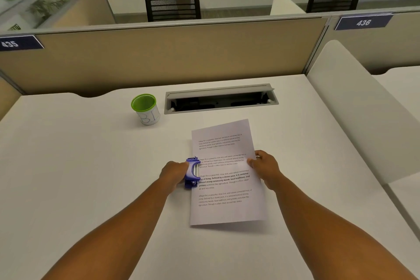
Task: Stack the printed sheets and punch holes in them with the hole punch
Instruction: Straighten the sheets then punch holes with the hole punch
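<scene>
A stack of printed sheets (227, 188) lies on the white desk (79, 177), slightly turned, with its near edge lifted a little off the surface. A blue hole punch (192, 174) sits at the middle of the stack's left edge, its mouth over the paper margin. My left hand (173, 174) grips the punch from the left side. My right hand (264, 166) holds the stack's right edge, thumb on top of the page and fingers under it.
A green-rimmed pen cup (145, 109) marked with letters stands behind the sheets to the left. An open cable tray (221, 99) is set into the desk at the back. A beige partition (159, 57) closes the far side; a white divider (354, 107) bounds the right.
</scene>
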The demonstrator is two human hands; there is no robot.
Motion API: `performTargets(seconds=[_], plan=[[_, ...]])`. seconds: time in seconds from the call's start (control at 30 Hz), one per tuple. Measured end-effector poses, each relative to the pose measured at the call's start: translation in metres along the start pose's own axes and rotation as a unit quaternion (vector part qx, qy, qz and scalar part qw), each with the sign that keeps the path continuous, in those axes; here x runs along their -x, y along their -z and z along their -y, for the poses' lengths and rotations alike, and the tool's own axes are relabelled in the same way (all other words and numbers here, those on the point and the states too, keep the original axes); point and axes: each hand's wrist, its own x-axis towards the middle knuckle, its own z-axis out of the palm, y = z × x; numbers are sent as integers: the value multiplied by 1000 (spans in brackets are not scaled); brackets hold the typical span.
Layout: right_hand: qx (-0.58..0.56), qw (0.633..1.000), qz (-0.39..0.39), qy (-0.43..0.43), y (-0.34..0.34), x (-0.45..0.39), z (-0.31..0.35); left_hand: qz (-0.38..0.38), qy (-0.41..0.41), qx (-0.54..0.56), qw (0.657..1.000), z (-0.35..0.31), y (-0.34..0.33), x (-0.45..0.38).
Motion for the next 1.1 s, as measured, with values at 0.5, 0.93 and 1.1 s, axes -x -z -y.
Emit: performTargets(seconds=[0.5,0.93,1.1], plan=[[21,1000,2,-9,-4,-5,-12,3,-16,-32,999,3,2,-1],[168,981,-93,2,-1,-21,-22,58,-2,0,998,9,2,-10],[205,971,-117,19,-3,-23,-23,65,-28,-30,997,9,3,-11]])
